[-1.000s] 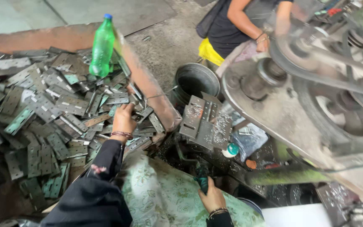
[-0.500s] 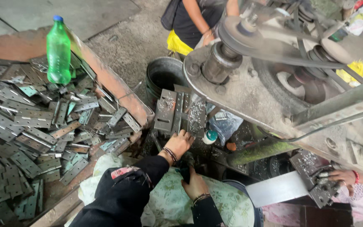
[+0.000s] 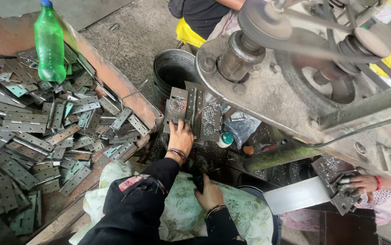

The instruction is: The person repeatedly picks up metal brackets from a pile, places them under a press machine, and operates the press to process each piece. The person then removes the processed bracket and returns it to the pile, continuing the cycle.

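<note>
While the left hand [image 3: 180, 136] presses flat, fingers spread, on a metal hinge [image 3: 191, 109] dusted with shavings, the right hand [image 3: 210, 195] closes around a dark handle [image 3: 198, 181]. Stiff, heavy and likely sharp-edged, the hinge is best gripped by its long sides.

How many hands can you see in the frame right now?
3: the left hand on the hinge plate at the machine, the right hand lower down, and a co-worker's hand at right. Others may be hidden.

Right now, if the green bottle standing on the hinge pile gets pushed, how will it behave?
The green bottle stands tall and narrow on uneven loose hinges, so it probably tips easily. It looks like thin plastic, likely light, and its round body would probably roll once down.
</note>
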